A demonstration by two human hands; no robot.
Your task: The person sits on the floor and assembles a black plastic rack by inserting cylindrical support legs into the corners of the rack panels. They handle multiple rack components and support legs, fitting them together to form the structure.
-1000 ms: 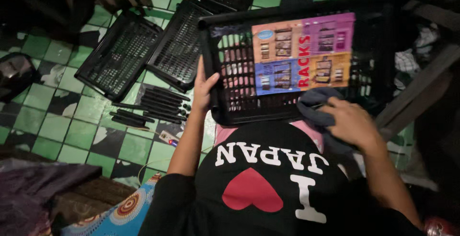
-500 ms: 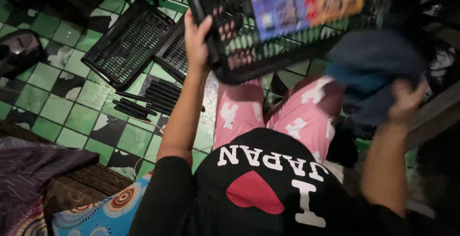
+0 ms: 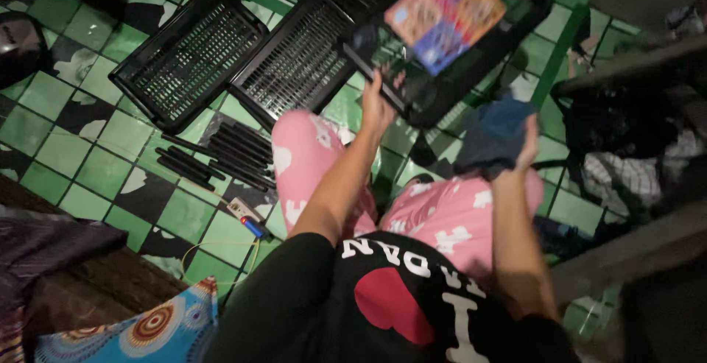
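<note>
My left hand [image 3: 378, 105] grips the near rim of a black plastic shelf tray [image 3: 412, 94] that is held tilted above the floor. A bright colourful paper label [image 3: 445, 12] lies in the tray. My right hand [image 3: 524, 144] holds a dark blue cloth [image 3: 492, 136] just below the tray's right side. I sit with pink patterned trousers [image 3: 309, 153] and a black printed shirt.
Two more black slatted trays [image 3: 190, 55] [image 3: 298, 57] lie flat on the green, black and white tiled floor [image 3: 103, 179]. A bundle of black tubes [image 3: 221, 155] lies beside my leg, with a small white and blue object [image 3: 247, 216] nearby. Dark clutter stands at the right.
The tray has swung away from my lap to farther out and tilted. My right hand with the cloth has come off the tray and dropped below it.
</note>
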